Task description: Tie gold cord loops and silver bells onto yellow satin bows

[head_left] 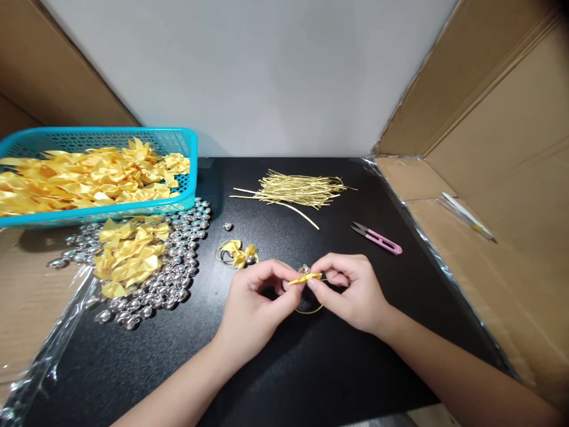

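1. Broadly, a black worktop (311, 367) carries everything. Cardboard (498, 178) walls it on the right and far left, which probably keeps small pieces from straying.
2. A blue basket (111, 212) sits far left, heaped with yellow bows (89, 178). Its walls hold the heap together.
3. Silver bells (182, 261) spread in a pile right against the basket's near wall, partly on clear film. Loose bows (128, 252) lie on top of them.
4. Gold wires (302, 190) lie bundled at far centre, well apart from the bells. The strands run roughly parallel, so one could likely be drawn out alone.
5. Pink snips (377, 238) lie near the wires, to their right, on the right hand's side.
6. At near centre the left hand (253, 308) and right hand (355, 293) meet, forearms coming in from the near edge.
7. Between them is the bow (304, 277), held level. Each grip is narrow, thumb and forefinger pinched on one end of it, left on the left end and right on the right. The other fingers curl out of the way. Holding it by the ends seems to leave its middle bare.
8. A wire loop (311, 309) hangs under the hands, down toward the worktop.
9. One small bell (304, 268) shows just beyond the bow's middle. Whether it touches the bow, I cannot tell.
10. Just left of the left hand lies a ringed bow (237, 254), a yellow bow on a wire ring, set apart from the piles. A stray bell (227, 226) lies beyond it.
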`<state>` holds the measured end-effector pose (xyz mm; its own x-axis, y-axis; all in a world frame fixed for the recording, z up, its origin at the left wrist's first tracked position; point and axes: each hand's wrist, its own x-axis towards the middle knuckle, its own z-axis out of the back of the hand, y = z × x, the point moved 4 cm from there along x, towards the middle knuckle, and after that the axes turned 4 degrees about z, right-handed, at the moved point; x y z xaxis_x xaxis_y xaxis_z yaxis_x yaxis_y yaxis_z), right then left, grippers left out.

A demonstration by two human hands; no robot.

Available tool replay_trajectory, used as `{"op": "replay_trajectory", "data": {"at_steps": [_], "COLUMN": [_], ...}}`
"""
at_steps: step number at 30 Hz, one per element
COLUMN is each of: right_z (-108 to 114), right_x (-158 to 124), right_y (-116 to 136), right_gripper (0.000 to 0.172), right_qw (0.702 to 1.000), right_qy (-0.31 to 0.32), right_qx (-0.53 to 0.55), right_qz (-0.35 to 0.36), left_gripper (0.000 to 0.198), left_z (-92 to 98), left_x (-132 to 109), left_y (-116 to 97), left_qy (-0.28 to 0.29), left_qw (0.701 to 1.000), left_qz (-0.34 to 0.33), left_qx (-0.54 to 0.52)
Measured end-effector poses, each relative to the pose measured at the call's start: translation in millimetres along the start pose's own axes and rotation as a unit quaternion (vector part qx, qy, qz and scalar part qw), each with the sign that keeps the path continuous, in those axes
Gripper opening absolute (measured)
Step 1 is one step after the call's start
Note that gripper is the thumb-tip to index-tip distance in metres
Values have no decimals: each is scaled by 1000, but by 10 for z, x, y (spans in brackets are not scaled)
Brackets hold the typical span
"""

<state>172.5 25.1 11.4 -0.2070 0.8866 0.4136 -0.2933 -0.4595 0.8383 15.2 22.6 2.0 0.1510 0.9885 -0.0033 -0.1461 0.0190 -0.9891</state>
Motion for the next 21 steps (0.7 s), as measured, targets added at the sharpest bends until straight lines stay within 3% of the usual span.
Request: {"op": "replay_trajectory", "data": {"at_steps": [9,15,21], "right_z": [-33,-28,-62], "right_x": [-24,-33,-37], "right_y": [-95,-121,-179], "right_gripper": [10,8,22], "right_qw": [989,982,954], "right_qy": [20,35,39], "right_qx": [72,118,208], "right_qz": [-129,-141,-214], "left_gripper": [14,14,15], "left_z": [11,8,14], "left_x": [-41,-51,-77], "left_y": [-93,-171,-174], "left_qy": [-15,-28,-39], "left_qw": [986,950,935], "left_qz": [-149,-282,-315], "left_qx": [70,134,158]}}
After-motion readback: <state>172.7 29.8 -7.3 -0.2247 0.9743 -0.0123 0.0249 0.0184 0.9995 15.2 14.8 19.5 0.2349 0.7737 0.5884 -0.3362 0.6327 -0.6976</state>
